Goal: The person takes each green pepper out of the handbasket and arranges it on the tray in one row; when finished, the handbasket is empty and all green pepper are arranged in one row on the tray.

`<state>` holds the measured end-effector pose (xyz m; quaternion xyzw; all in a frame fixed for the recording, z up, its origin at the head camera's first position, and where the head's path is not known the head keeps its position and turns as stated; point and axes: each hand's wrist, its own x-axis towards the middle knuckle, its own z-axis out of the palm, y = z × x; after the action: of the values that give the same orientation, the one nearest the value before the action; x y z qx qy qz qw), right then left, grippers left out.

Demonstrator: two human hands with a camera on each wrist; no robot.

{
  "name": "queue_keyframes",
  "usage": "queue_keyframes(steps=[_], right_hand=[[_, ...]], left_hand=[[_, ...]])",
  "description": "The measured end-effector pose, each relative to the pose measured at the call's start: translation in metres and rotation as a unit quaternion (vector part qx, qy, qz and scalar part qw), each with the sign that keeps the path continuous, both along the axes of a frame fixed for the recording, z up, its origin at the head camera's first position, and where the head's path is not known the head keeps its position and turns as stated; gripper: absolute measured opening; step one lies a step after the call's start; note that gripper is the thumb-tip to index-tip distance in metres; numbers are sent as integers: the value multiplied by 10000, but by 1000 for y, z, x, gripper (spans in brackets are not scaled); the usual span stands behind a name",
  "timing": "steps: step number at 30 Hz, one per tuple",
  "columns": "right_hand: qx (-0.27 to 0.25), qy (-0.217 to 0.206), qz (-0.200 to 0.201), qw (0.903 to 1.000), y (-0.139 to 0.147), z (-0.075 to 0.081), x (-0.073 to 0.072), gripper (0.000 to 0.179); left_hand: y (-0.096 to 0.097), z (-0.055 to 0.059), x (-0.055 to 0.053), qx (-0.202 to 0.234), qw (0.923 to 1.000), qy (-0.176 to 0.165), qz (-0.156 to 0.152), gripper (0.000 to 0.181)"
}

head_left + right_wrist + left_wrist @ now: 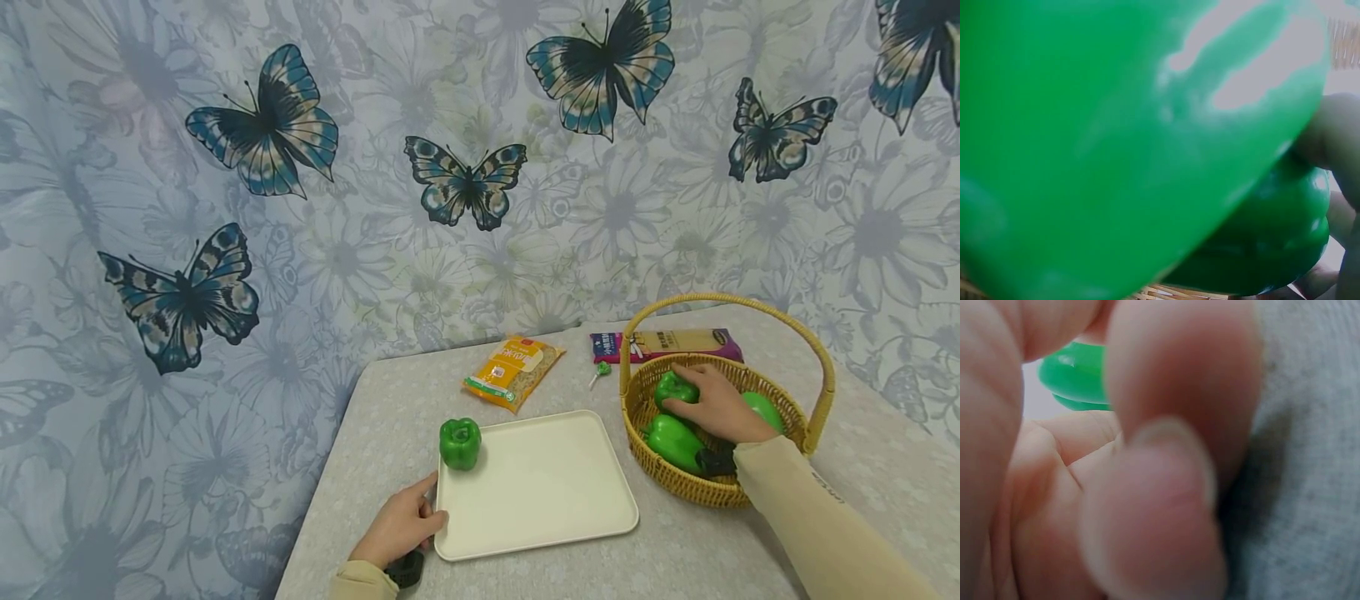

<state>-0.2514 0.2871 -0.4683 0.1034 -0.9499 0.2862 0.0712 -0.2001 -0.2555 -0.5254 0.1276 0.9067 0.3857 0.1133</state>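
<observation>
My right hand (716, 404) reaches into a wicker basket (675, 485) and grips a green bell pepper (677, 390), thumb on one side and fingers on the other. In the right wrist view that bell pepper (1266, 231) is partly hidden behind a large, blurred green vegetable (1097, 137). A long green vegetable (675, 442) and a rounder green one (763, 410) lie in the basket too. At the left edge of a cream tray (540, 492), my left hand (401, 521) holds the rim with curled fingers. Another green bell pepper (460, 443) stands on the tray's far left corner.
Behind the tray lies an orange food packet (513, 372). A long purple packet (667, 343) is behind the basket, with a small green lollipop (603, 369) left of it. The basket's tall handle (727, 298) arches above the right hand. A patterned wall backs the table.
</observation>
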Motion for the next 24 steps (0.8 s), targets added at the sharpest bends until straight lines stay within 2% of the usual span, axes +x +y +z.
queue_keyframes(steps=[9, 19, 24], right_hand=[[-60, 78, -101, 9999, -1, 1, 0, 80], [-471, 255, -175, 9984, -5, 5, 1, 84], [-610, 193, -195, 9978, -5, 7, 2, 85]], left_hand=[[1, 1, 0, -65, 10000, -10, 2, 79], [1, 2, 1, -64, 10000, -8, 6, 80], [1, 2, 1, -90, 10000, -4, 11, 80]])
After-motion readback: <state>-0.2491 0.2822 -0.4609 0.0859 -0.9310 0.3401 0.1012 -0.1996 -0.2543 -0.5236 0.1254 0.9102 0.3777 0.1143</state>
